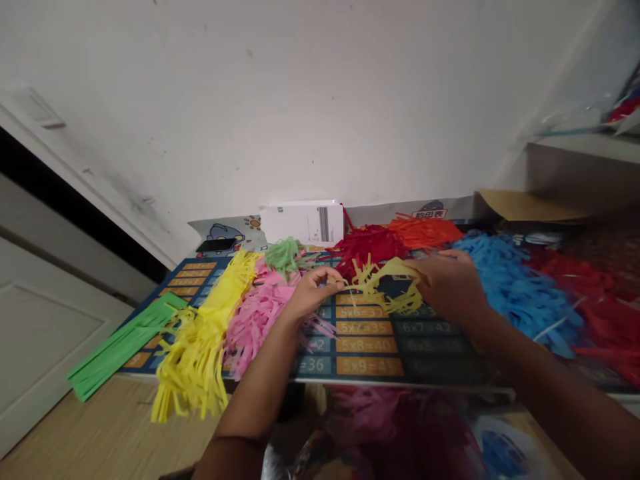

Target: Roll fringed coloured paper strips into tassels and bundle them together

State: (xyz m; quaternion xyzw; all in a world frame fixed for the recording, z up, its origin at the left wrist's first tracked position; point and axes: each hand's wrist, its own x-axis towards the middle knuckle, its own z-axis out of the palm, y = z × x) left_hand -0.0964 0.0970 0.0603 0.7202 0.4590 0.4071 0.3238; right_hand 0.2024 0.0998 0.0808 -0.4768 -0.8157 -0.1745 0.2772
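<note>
A pale yellow fringed paper strip [395, 270] hangs looped between my hands, above the printed mat. My left hand [317, 291] pinches its thin left end between thumb and fingers. At the strip's right side my right hand [450, 283] is closed around it, its fingertips partly hidden behind the hand. Pink paper fringe [255, 317] lies under and beside my left wrist. Behind the strip sits dark red fringe [373, 245], with orange fringe [425, 231] beside it. Blue fringe [520, 287] is just right of my right hand.
Bright yellow fringe [195, 353] hangs over the table's front edge, beside green paper strips [125, 343]. A light green bunch [283, 257], a white box [303, 223] and a dark phone [217, 245] are near the wall. Red fringe [590, 307] lies right; an open drawer or container is below.
</note>
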